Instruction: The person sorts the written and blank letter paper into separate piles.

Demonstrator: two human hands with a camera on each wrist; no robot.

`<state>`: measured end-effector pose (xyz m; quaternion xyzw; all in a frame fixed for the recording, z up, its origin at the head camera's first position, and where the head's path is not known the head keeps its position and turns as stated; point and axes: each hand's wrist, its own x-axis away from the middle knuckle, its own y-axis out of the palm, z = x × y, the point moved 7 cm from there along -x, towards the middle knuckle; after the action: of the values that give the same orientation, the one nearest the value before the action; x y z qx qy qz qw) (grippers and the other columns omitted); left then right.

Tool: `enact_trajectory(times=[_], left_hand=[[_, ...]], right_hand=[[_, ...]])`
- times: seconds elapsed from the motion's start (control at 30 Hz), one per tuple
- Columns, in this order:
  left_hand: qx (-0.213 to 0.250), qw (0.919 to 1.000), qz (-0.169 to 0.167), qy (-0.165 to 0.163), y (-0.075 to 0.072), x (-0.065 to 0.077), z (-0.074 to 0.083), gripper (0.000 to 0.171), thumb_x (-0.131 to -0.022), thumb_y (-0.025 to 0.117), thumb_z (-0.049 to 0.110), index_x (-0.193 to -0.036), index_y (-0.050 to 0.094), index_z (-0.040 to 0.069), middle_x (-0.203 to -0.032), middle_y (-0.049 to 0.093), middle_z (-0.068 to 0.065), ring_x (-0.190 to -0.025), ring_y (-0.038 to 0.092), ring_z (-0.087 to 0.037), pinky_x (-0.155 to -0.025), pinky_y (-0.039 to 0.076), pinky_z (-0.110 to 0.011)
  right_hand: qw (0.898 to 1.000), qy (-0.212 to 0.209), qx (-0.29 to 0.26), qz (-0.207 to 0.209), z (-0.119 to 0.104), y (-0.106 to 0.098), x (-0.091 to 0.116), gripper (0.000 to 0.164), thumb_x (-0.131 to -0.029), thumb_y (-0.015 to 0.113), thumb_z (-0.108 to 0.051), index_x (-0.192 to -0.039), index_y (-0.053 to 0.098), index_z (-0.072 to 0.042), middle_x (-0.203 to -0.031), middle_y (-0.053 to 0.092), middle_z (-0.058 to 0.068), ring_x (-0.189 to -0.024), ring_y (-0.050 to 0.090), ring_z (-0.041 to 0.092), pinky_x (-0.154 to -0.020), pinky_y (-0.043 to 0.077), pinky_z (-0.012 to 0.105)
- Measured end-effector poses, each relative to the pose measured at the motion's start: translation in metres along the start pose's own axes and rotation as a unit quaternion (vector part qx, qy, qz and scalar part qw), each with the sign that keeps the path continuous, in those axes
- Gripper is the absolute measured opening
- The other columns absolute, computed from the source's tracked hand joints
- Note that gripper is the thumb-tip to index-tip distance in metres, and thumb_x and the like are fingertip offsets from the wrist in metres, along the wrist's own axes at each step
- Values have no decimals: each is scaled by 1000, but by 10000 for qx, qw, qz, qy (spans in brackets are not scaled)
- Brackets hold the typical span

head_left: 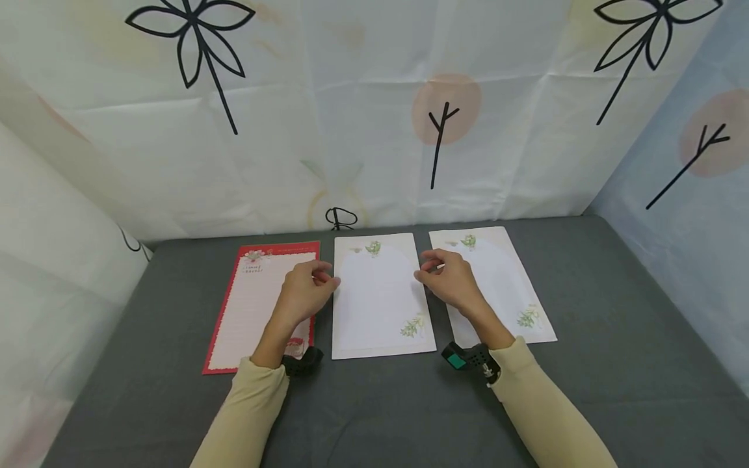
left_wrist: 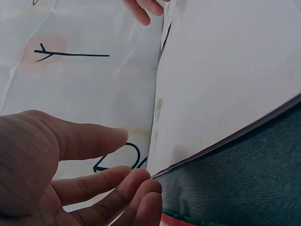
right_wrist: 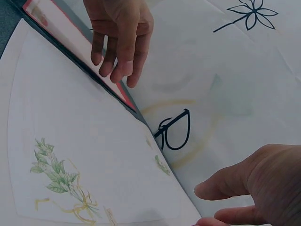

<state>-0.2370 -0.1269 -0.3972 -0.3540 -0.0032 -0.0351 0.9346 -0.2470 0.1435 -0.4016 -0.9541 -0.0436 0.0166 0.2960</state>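
Observation:
A white letter paper with green leaf sprigs lies in the middle of the dark table. My left hand hovers by its left edge, over the inner side of a red-bordered letter paper. In the left wrist view, the thumb stands apart from the loosely bent fingers, with nothing between them. By the right edge of the middle paper is my right hand, overlapping a second sprig-printed letter paper. The right wrist view shows its thumb and fingers apart, at that edge, and holding nothing.
The grey tablecloth covers the table under all three papers. A pale curtain with leaf and tree drawings rises behind the far edge, and more cloth hangs at both sides. Each wrist wears a dark strapped device.

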Motion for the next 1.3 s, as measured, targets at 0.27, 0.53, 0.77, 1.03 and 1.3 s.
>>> enact_trajectory(times=[0.27,0.53,0.77,1.03,1.3], left_hand=[[-205,9995,-12,-241,6,0,-3,43,-93,73,17,-129,65,-6,-101,70,-16,-87,66,-28,-68,55,-39],[-538,9975,-209,-408,14,-1,-9,47,-91,75,18,-131,64,-6,-103,68,-16,-85,62,-28,-69,53,-39],[-634,9970,-216,-381,15,0,-9,46,-90,75,17,-129,65,-6,-100,67,-15,-83,61,-27,-68,52,-39],[-699,9969,-143,-341,14,1,-5,46,-91,74,18,-128,65,-6,-100,68,-15,-83,62,-28,-68,53,-40],[-588,9980,-2,-253,12,1,-2,43,-90,74,16,-126,66,-6,-98,69,-15,-82,63,-27,-67,53,-41]], right_hand=[[9984,173,435,-316,6,8,-1,53,-92,72,-16,-138,57,7,-114,67,18,-96,66,30,-73,52,40],[9955,233,755,-522,11,17,0,55,-93,73,-17,-139,55,8,-119,61,20,-97,61,30,-77,50,40],[9959,130,744,-495,13,18,-1,50,-94,72,-15,-136,59,8,-117,60,21,-95,60,29,-77,49,40],[9962,138,686,-511,10,17,-1,49,-94,71,-16,-136,59,7,-117,62,21,-98,62,30,-79,50,41],[9987,67,377,-328,7,13,1,46,-93,71,-15,-133,62,5,-112,66,18,-95,63,30,-75,50,38]])
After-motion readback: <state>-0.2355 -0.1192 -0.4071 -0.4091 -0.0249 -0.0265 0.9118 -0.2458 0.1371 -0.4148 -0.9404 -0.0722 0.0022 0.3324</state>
